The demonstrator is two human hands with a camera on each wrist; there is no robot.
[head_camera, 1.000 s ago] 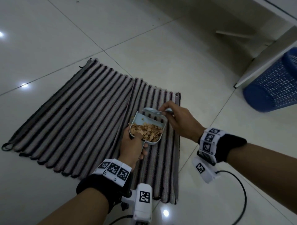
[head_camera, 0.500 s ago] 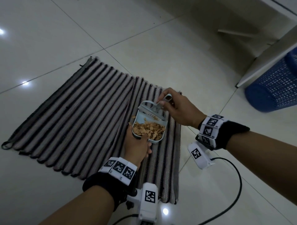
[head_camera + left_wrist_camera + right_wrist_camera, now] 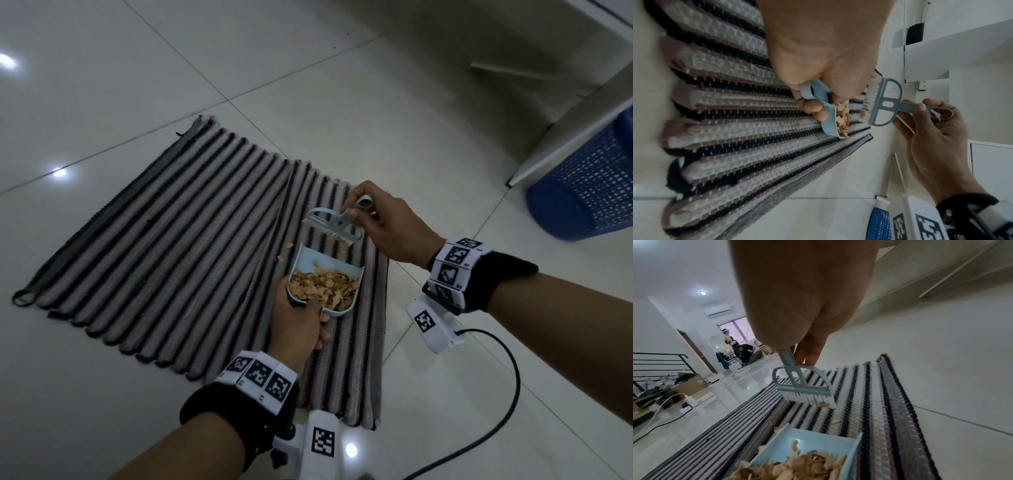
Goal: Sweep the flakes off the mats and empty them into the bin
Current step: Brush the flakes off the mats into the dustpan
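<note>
My left hand (image 3: 297, 320) grips the handle of the little blue dustpan (image 3: 329, 270), with my fingers curled round it. The pan sits low over the striped mat (image 3: 171, 260), with its open mouth pointing to about 12 o'clock. A pile of tan flakes (image 3: 325, 286) lies in the back of the pan, close to my hand.

My right hand (image 3: 394, 233) pinches the thin handle of the small blue brush (image 3: 334, 224) between thumb and fingers. The brush is just past the mouth of the pan, at about 12 o'clock from it. Its white bristles point down at the mat. In the right wrist view a flake or two sticks in the bristles.

A few loose flakes (image 3: 286, 251) lie on the mat by the pan's front left corner, at about 10 o'clock from the pile.

The mat lies flat on the shiny white floor (image 3: 102, 85). The blue bin (image 3: 589, 192) stands on the floor at about 2 o'clock, well apart from the mat.
</note>
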